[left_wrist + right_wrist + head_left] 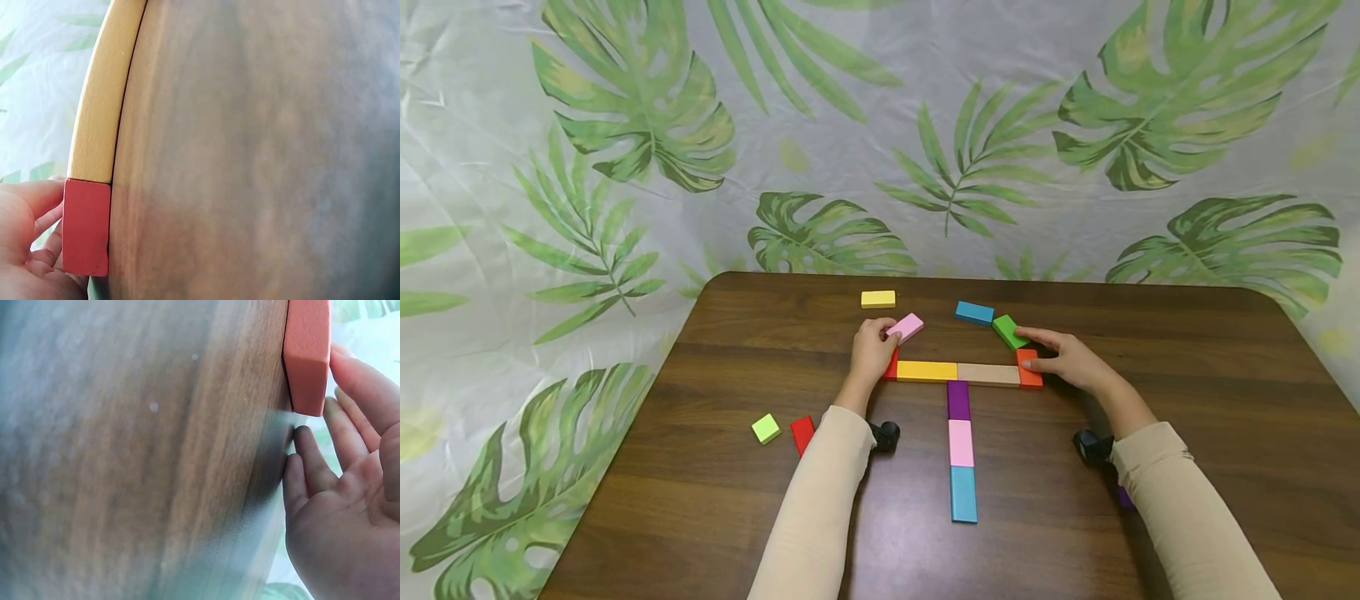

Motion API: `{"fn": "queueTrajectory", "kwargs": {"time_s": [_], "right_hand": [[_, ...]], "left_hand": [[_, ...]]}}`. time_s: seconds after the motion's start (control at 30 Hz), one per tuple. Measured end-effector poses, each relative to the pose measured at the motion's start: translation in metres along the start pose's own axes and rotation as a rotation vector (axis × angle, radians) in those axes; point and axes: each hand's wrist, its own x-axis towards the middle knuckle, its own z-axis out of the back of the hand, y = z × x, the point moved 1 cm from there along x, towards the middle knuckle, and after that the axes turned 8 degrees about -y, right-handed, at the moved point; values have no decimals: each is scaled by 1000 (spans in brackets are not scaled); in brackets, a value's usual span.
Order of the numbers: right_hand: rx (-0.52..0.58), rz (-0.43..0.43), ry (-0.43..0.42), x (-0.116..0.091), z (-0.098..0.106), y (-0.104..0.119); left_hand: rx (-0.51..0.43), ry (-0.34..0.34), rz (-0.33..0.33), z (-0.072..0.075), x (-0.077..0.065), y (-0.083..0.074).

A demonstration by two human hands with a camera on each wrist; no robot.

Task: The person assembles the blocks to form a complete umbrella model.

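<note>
In total there are fourteen visible blocks, two hands, two wrist cameras and one table.

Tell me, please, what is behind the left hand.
In the head view, part of a red block shows beside the left hand, touching a yellow block; the rest is covered. Whether anything else is hidden cannot be seen.

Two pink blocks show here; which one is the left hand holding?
The angled pink block, pinched at one end by the left hand. The other pink block lies untouched between the purple block and the light-blue block.
</note>
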Motion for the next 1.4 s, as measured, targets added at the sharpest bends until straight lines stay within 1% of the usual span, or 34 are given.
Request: {"fn": "queueTrajectory", "kwargs": {"time_s": [0.3,0.53,0.7,0.87,1.07,1.17,1.4], "right_hand": [[2,0,0,-1,0,-1],[-10,9,-5,-1,0,-1],[-16,14,-5,-1,0,-1],[-20,12,-4,-1,0,0],[-16,12,0,-2,0,1],[-15,9,1,-2,0,1],[-16,3,2,-2,0,1]], "left_hand": [[5,2,9,-1,-1,1],[8,-6,2,0,0,1],[18,1,15,-1,0,3],[10,-2,24,-1,1,3],[2,-10,15,-1,0,2],[-14,-28,8,1,1,3],[-80,-103,-10,9,7,11]]}}
